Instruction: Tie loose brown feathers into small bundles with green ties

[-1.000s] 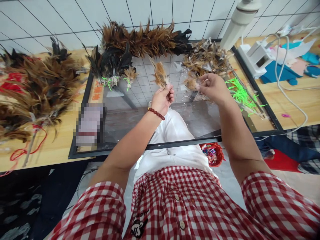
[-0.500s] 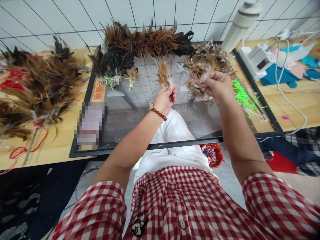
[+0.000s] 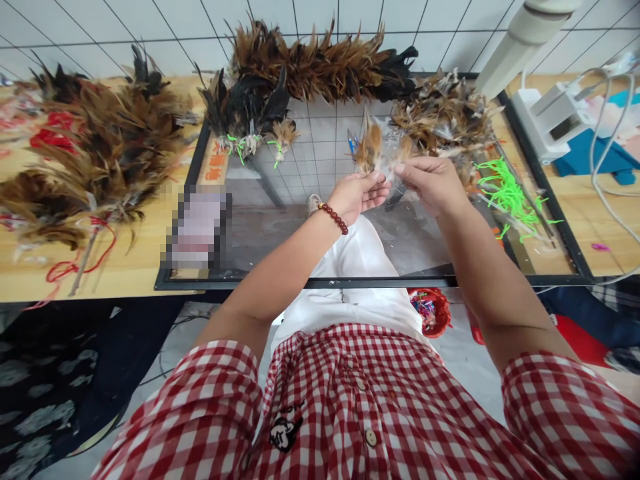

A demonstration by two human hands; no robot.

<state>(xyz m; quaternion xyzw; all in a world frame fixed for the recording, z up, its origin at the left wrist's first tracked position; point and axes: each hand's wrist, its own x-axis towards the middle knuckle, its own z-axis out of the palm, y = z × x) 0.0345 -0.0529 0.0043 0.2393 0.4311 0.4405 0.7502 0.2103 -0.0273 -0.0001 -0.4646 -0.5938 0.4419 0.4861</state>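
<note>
Both hands now meet over the glass panel: the left hand (image 3: 359, 195) pinches a small bunch of brown feathers (image 3: 369, 145) by the quills, tips pointing up and away, and the right hand (image 3: 434, 181) has come across from the loose pile until its fingertips touch the left's, pinching a pale feather (image 3: 401, 152) that lies against the bunch. Half a second ago the two hands were apart, the right one just lifting out of the pile; a second ago it was down in it. So a fresh feather seems to have been picked and is being laid onto the bunch, which is growing feather by feather.

Just behind the right hand lies the loose feather pile (image 3: 440, 115) on the glass panel (image 3: 280, 227), whose black frame rests on the wooden bench (image 3: 125, 267). Bright green ties (image 3: 505, 197) lie to the right of the hands. Further back, tied bunches with green bindings (image 3: 250, 120) and a long row of brown and black feathers (image 3: 320, 67) line the tiled wall. A big heap of feathers (image 3: 100, 153) with red cord sits well to the left. A red beaded bracelet (image 3: 334, 217) circles the left wrist.
</note>
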